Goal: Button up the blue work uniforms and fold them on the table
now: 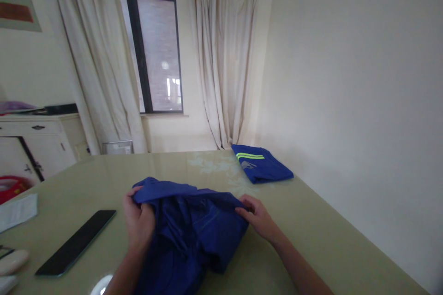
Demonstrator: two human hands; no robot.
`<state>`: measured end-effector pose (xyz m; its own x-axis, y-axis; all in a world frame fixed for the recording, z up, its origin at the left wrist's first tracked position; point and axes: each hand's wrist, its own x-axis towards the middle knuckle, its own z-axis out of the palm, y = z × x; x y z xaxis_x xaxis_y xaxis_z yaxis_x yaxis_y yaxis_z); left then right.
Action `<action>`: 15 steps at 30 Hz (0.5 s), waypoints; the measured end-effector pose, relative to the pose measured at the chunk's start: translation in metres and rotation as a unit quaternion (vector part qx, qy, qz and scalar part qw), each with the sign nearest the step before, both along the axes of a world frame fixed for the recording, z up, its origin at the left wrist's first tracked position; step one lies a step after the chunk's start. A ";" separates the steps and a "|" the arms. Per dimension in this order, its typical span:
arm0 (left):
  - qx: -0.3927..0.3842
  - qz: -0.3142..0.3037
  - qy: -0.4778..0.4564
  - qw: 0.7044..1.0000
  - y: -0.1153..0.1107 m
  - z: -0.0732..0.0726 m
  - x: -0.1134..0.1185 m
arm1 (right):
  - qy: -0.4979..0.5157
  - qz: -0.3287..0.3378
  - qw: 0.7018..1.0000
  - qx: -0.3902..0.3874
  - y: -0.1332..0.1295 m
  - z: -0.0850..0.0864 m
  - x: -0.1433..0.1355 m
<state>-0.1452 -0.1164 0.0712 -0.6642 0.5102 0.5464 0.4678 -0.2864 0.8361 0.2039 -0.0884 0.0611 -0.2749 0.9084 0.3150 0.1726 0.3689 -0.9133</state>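
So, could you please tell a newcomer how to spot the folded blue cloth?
On the pale green table, look to the far right corner, beside the wall. There lies the folded blue cloth; unlike the nearer, bunched blue garment, it shows yellow-green stripes.

Garment [218,230] on table [294,230], paper [18,212] left, window [159,50] behind

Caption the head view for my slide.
Left hand and right hand hold a bunched blue garment over a table, folded cloth beyond.

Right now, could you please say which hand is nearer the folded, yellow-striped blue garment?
Right. The right hand is this side of the folded garment; the left hand is farther, leftward.
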 end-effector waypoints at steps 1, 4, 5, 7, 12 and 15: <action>0.006 0.020 0.016 1.000 -0.006 0.007 0.003 | -0.015 -0.048 0.998 0.036 0.003 0.001 0.004; 0.024 0.029 0.048 0.998 -0.025 0.034 0.018 | -0.030 -0.218 0.963 0.156 0.000 0.013 0.017; 0.039 0.022 0.052 0.998 -0.031 0.048 0.026 | -0.026 -0.267 0.944 0.191 -0.005 0.021 0.020; 0.085 -0.005 0.055 0.995 -0.045 0.085 0.043 | -0.011 -0.341 0.909 0.237 -0.020 0.042 0.026; 0.298 -0.039 0.097 0.949 -0.091 0.197 0.093 | 0.038 -0.510 0.791 0.337 -0.082 0.116 0.027; 0.351 -0.066 0.154 0.921 -0.109 0.232 0.115 | 0.106 -0.579 0.675 0.446 -0.124 0.155 0.020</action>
<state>-0.0297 -0.2250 0.3028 -0.3799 0.0231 0.9248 0.5750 -0.7772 0.2556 0.2237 -0.2123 0.2161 0.5931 -0.1002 0.7989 0.7168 0.5176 -0.4673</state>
